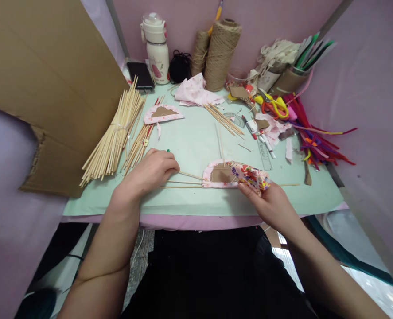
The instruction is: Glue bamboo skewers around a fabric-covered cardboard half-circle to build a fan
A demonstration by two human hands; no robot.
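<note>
Between my hands lies a half-round cardboard piece (221, 173) with pink fabric folded over its edge. Several thin wooden sticks (186, 182) run leftward from it. My left hand (154, 167) is closed, with its fingertips pinching the end of the uppermost stick. In my right hand (271, 201) is a crumpled floral-printed cloth (251, 176), bunched over the cardboard's right end. The right thumb is at the cardboard's lower right edge; the other fingers are mostly hidden. Another pink-edged cardboard piece (163, 113) lies farther back.
Bundled wooden sticks (116, 130) stand left beside a big cardboard sheet (60, 79). A bottle (157, 51), a phone (140, 75) and twine spools (221, 55) line the back. Scissors (278, 106), pens (249, 127) and coloured pipe cleaners (312, 137) lie right.
</note>
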